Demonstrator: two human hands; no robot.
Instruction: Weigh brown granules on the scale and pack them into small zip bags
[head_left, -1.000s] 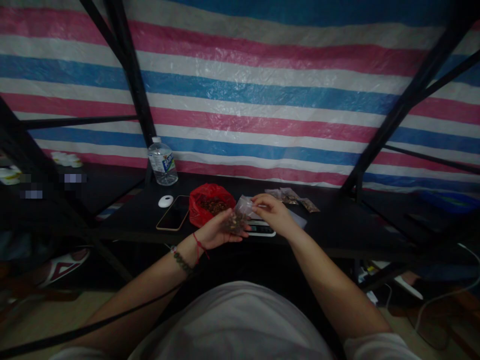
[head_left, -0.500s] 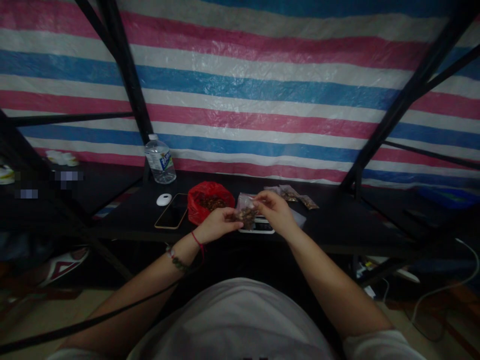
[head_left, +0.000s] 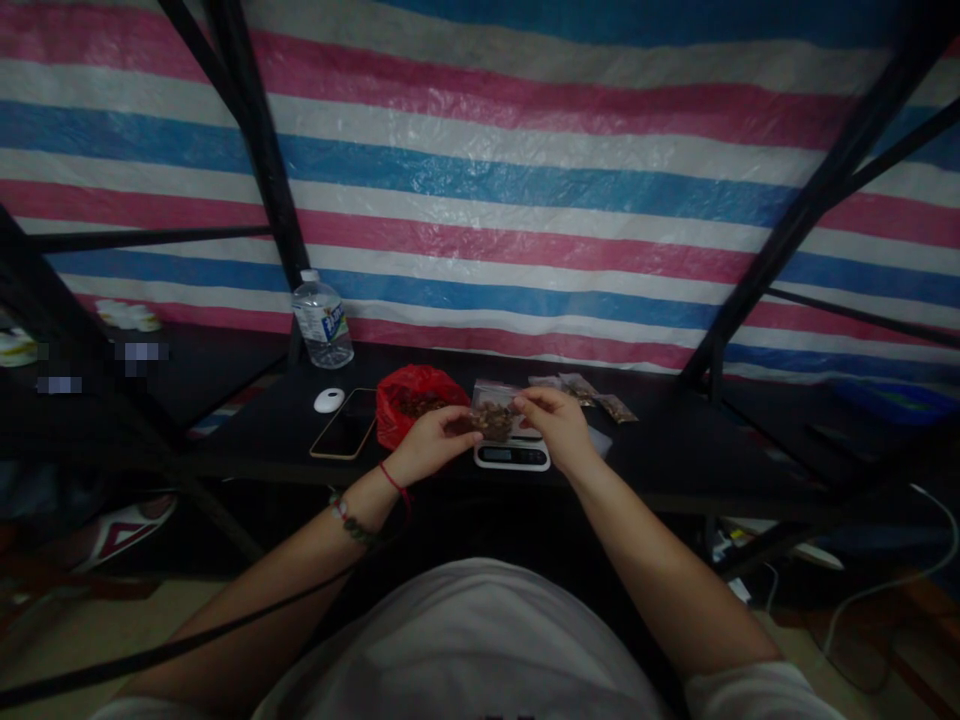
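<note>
Between my two hands is a small clear plastic bag [head_left: 493, 418] with brown, grain-like pieces in its lower part. My left hand [head_left: 439, 437] pinches the bag's left side, and my right hand [head_left: 553, 418] grips its right edge. Just below the bag lies a white digital scale [head_left: 513, 458], its display facing me and its far part covered by the bag and my right hand. A red plastic bag [head_left: 396, 393], open at the top, stands beside my left hand with more of the brown pieces inside. What the pieces are I cannot tell.
Several filled small bags [head_left: 616, 407] lie behind my right hand, near some flat clear plastic [head_left: 600, 441]. To the left are a phone [head_left: 343, 428], a white oval object [head_left: 329, 401] and a large water bottle [head_left: 323, 322]. Black metal posts [head_left: 259, 150] frame the table.
The small bag has moved slightly away from me and flattened, with its top edge spread out. More of the scale's front and display now shows below it.
</note>
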